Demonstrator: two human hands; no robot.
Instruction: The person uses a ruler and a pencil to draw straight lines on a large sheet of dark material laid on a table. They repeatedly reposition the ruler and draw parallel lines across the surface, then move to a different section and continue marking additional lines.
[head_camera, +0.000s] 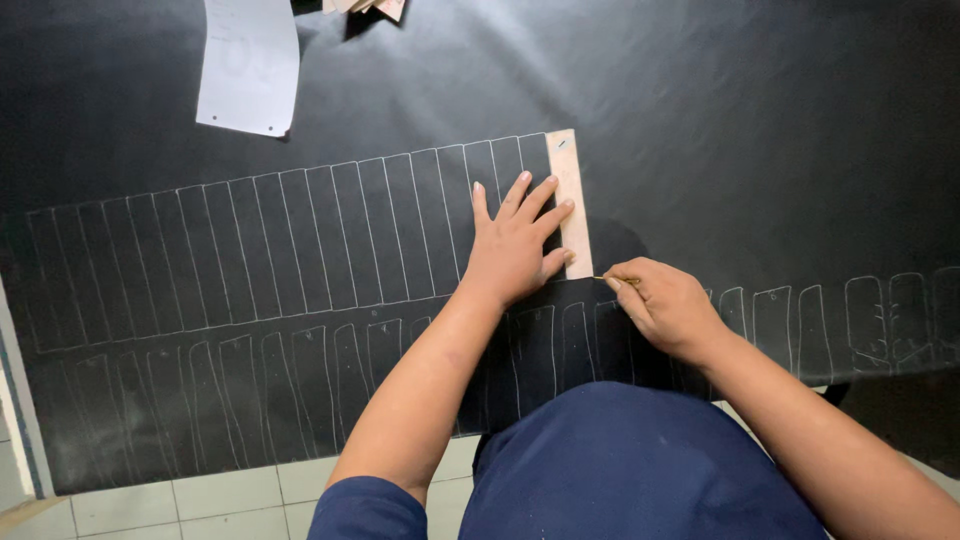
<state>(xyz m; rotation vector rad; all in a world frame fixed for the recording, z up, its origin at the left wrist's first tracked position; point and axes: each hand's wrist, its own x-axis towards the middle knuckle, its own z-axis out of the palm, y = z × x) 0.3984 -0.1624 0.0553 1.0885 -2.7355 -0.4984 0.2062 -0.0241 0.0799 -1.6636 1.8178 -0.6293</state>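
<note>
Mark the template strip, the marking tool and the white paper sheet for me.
Template strip (566, 165): head view, bare upper part.
Marking tool (601, 278): head view, tip sticking out of right hand (668, 305).
Paper sheet (248, 62): head view, middle.

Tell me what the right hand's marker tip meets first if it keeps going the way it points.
The right hand aims its marker leftward; first comes the strip template's lower end, then the left hand's thumb, it seems.

My head camera looks straight down, close above the black sheet (700, 130) (my own lap fills the bottom edge).
</note>
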